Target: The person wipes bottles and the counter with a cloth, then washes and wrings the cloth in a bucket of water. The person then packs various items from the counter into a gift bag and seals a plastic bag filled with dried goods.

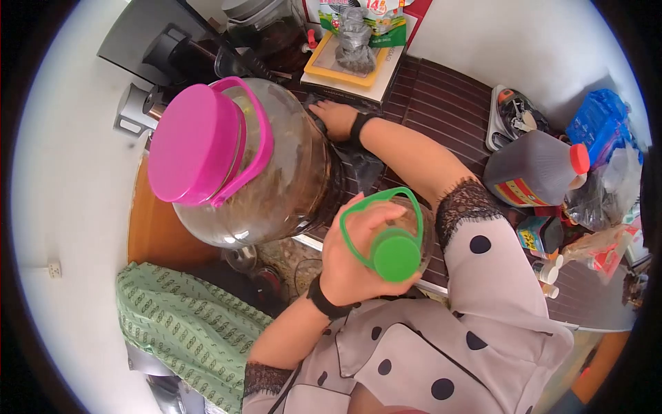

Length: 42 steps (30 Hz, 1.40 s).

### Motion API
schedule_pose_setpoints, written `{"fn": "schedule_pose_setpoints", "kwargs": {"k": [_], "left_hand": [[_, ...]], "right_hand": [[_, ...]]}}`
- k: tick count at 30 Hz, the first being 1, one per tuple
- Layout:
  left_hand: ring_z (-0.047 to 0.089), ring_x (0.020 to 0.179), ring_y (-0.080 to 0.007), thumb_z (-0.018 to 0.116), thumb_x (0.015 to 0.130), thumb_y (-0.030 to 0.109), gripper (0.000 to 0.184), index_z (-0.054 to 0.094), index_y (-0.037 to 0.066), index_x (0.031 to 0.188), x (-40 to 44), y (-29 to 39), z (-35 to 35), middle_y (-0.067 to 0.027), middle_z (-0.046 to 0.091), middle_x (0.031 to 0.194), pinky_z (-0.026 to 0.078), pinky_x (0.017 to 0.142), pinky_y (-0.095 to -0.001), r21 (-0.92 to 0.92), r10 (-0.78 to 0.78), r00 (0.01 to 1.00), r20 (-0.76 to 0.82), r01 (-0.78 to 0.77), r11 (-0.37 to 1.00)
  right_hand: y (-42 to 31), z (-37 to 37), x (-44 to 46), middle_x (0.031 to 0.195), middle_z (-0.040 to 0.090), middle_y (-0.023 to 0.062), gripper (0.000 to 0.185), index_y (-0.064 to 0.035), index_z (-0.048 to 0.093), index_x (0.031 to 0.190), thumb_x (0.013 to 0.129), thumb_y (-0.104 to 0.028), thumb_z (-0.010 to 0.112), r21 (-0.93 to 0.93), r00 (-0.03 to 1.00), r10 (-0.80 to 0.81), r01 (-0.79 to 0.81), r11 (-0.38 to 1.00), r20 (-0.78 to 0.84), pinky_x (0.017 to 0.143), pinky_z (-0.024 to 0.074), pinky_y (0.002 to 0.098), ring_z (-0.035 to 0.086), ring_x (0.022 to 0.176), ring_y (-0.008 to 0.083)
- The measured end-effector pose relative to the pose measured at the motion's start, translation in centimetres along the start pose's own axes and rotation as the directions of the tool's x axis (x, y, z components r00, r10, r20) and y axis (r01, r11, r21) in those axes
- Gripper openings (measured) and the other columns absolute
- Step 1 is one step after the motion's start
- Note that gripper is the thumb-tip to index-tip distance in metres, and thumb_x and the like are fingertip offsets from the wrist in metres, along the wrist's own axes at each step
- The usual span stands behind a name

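My left hand (345, 255) is closed around a clear bottle (429, 241) with a green cap (396, 255) and a green loop handle, held in front of my chest. The bottle's lower part is hidden. At the far left stands a big round glass jar (289, 159) with a pink lid (196, 145) and pink handle, holding brownish contents. My right hand (336, 121) reaches across to the jar's side, low down. Its fingers bend at a small dark part there; what they grip is partly hidden. Dark straps circle both wrists.
On the slatted dark tabletop (441, 103), a box (358, 90) carries a yellow tray and a grey wrapped bundle. To the right are a large dark jug (527, 169) with a red cap, a white scale (498, 117) and plastic bags. A green patterned cloth (186, 324) hangs lower left.
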<state>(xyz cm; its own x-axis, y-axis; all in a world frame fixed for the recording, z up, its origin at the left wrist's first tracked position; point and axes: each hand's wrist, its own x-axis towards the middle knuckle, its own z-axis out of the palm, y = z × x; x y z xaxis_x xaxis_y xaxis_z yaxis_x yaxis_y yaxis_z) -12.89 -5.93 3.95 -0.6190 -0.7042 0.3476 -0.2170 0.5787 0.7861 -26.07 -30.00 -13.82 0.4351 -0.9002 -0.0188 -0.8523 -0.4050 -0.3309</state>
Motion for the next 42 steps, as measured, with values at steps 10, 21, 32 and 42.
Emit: {"fn": "schedule_pose_setpoints", "kwargs": {"k": [10,21,32,42], "left_hand": [[0.056,0.106,-0.0306,0.084,0.050,0.023,0.069,0.055,0.010,0.112,0.5,0.6,0.3,-0.0079,0.061,0.108,0.044,0.093,-0.0417,-0.031,0.055,0.994,-0.093,-0.058,0.998],[0.055,0.103,-0.0280,0.087,0.055,0.029,0.074,0.053,0.005,0.116,-0.7,-0.3,0.3,-0.0108,0.059,0.108,0.044,0.091,-0.0384,-0.108,0.009,0.998,-0.064,-0.016,0.994],[0.058,0.104,-0.0176,0.082,0.067,0.011,0.059,0.056,0.001,0.119,1.8,1.1,0.2,-0.0095,0.063,0.116,0.045,0.092,-0.0322,-0.164,-0.025,0.998,0.065,0.036,0.986],[0.059,0.098,-0.0146,0.082,0.070,0.013,0.057,0.056,0.000,0.119,13.6,4.0,2.4,-0.0069,0.064,0.109,0.046,0.088,-0.0304,-0.252,0.204,0.974,0.096,-0.174,0.952]], "right_hand": [[1.7,-2.9,-16.9,0.142,0.042,0.0174,0.065,-0.0051,0.035,0.141,0.079,-0.001,0.055,0.049,0.989,0.147,-0.147,0.988,0.001,0.106,0.0363,0.0391,0.039,0.132,0.0334],[-8.0,0.7,-30.2,0.141,0.037,0.0228,0.056,0.0009,0.032,0.141,0.088,-0.007,0.048,0.045,0.764,0.616,-0.620,0.783,-0.194,0.105,0.0338,0.0495,0.035,0.132,0.0370],[-16.7,4.3,-37.0,0.138,0.037,0.0280,0.072,-0.0012,0.035,0.139,0.072,-0.006,0.062,0.278,0.640,0.647,-0.589,0.759,-0.414,0.109,0.0299,0.0445,0.034,0.132,0.0406],[-16.2,5.5,-37.6,0.138,0.038,0.0245,0.075,-0.0001,0.035,0.138,0.070,-0.010,0.065,0.371,0.596,0.598,-0.470,0.801,-0.536,0.109,0.0281,0.0465,0.033,0.131,0.0390]]}}
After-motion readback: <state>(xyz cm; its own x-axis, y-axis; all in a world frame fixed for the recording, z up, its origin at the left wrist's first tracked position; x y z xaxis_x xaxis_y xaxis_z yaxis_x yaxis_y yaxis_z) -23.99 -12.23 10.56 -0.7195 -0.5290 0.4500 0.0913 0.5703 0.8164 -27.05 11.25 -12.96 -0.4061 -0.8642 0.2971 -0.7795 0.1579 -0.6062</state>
